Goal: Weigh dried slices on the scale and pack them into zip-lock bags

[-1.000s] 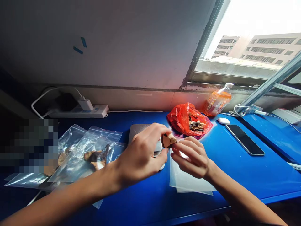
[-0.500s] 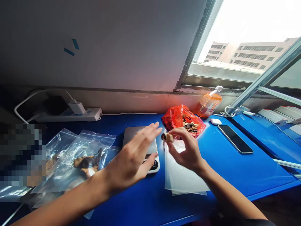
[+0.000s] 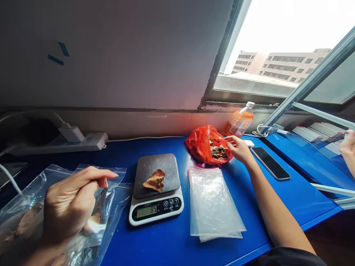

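I had a big grey wall [image 3: 124, 55] in front of me, dark on the left, with two bits of blue tape [image 3: 56, 60] on it. A pale strip [image 3: 155, 123] ran along its bottom and shone a little red. On my right, the window [image 3: 291, 26] was very bright. A pale building [image 3: 288, 62] stood outside. My tabletop [image 3: 166, 244] was blue.

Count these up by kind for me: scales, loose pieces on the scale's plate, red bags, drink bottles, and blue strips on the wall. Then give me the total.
Scale: 1
Brown piece on its plate: 1
Red bag: 1
Drink bottle: 1
Blue strips on the wall: 2
Total: 6
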`<state>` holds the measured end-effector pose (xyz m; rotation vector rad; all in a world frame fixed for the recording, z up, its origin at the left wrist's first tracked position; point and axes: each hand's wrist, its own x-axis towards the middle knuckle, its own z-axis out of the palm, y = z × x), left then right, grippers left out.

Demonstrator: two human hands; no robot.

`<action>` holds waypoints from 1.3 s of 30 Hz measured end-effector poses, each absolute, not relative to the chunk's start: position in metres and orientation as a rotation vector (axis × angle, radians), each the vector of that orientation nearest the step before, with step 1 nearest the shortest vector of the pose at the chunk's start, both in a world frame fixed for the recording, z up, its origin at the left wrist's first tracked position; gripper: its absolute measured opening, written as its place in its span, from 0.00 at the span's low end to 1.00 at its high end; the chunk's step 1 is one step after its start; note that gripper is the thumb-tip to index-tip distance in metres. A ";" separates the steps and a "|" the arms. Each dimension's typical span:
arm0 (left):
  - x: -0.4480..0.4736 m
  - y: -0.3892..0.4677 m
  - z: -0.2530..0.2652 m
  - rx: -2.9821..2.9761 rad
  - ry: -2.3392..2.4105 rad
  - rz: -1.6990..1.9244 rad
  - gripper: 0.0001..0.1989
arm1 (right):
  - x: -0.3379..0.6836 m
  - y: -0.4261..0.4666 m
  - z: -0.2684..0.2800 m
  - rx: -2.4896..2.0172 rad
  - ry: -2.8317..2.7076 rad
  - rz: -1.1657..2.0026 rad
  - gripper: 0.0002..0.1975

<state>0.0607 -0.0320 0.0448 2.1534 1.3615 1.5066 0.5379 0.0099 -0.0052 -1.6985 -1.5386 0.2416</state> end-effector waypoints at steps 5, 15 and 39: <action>0.063 -0.037 0.043 2.228 1.271 1.594 0.14 | 0.533 0.013 -0.011 -1.811 -1.836 0.145 0.08; 0.066 -0.024 0.026 2.544 1.297 1.188 0.13 | 0.543 -0.002 -0.009 -1.532 -1.415 0.438 0.13; 0.072 -0.022 0.029 2.531 1.283 1.135 0.13 | 0.537 0.034 -0.011 -1.705 -1.824 0.557 0.23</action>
